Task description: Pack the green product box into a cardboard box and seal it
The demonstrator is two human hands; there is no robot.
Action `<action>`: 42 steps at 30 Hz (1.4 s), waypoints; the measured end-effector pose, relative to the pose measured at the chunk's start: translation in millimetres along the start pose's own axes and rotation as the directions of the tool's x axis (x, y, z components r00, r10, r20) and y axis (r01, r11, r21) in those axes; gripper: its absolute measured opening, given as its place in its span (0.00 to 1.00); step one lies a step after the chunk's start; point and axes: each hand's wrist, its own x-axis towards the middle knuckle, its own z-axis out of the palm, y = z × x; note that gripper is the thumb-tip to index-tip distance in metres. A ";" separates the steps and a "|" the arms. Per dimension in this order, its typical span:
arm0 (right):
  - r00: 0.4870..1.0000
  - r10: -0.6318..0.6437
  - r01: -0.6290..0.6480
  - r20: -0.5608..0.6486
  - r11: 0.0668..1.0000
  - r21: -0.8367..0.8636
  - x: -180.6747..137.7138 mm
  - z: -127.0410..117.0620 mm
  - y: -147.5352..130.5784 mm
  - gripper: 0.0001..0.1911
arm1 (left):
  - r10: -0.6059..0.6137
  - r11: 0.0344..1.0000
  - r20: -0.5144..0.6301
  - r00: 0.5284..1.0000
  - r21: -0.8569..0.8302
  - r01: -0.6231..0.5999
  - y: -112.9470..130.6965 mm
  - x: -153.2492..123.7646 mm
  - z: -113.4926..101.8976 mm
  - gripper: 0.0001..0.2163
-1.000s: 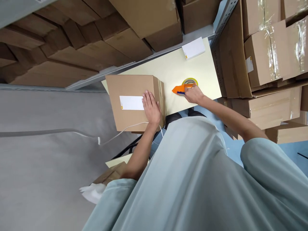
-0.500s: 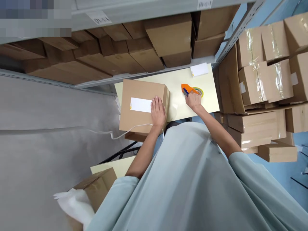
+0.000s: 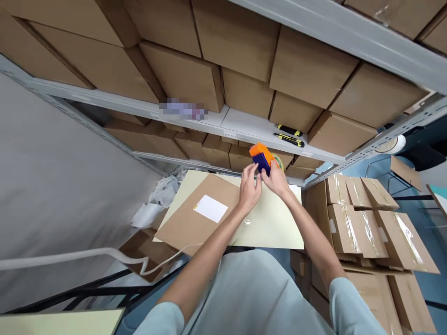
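Observation:
My right hand point(image 3: 277, 180) is wrapped round an orange and dark-blue tape dispenser point(image 3: 261, 157), raised above the table. A roll of tape point(image 3: 278, 162) shows at its right side. My left hand point(image 3: 250, 187) is beside the dispenser's lower left end, with bent fingers drawn together at its blue part. Whatever those fingers pinch is too small to make out. Below and left of my hands, a closed cardboard box point(image 3: 190, 211) with a white label point(image 3: 211, 208) lies turned at an angle on the pale yellow table point(image 3: 272, 228).
A grey metal shelf point(image 3: 195, 124) packed with cardboard boxes rises ahead, with two utility knives point(image 3: 289, 135) on it. Taped boxes point(image 3: 359, 232) are stacked on the right. A white cable point(image 3: 104, 252) crosses from the left towards the labelled box.
My right hand has lifted the tape dispenser off the table. My left hand has left the box and come up to the dispenser. The box now sits rotated, and my view has tilted up.

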 end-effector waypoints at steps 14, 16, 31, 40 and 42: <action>0.990 -0.031 0.078 0.138 0.933 -0.351 203.2 -43.4 -56.8 0.17 | -0.286 0.957 0.237 0.928 0.019 0.290 -52.4 160.3 -1.0 0.38; 0.989 -0.034 0.084 0.146 0.932 -0.351 208.2 -40.3 -58.0 0.18 | -0.294 0.955 0.241 0.925 0.026 0.296 -50.4 145.6 -0.7 0.37; 0.991 -0.098 0.097 -0.095 0.995 -0.010 -23.3 91.7 90.2 0.31 | -0.511 0.859 0.182 0.840 0.090 0.503 9.7 -160.0 -118.2 0.21; 0.884 0.302 -0.398 0.358 0.888 0.233 -182.4 238.3 131.2 0.20 | -0.710 0.685 0.376 0.595 0.563 0.462 -35.3 -246.0 -37.3 0.25; 0.877 0.322 -0.422 0.356 0.871 0.252 -186.7 245.5 128.6 0.20 | -0.782 0.584 0.321 0.534 0.675 0.451 -49.7 -238.8 -19.4 0.24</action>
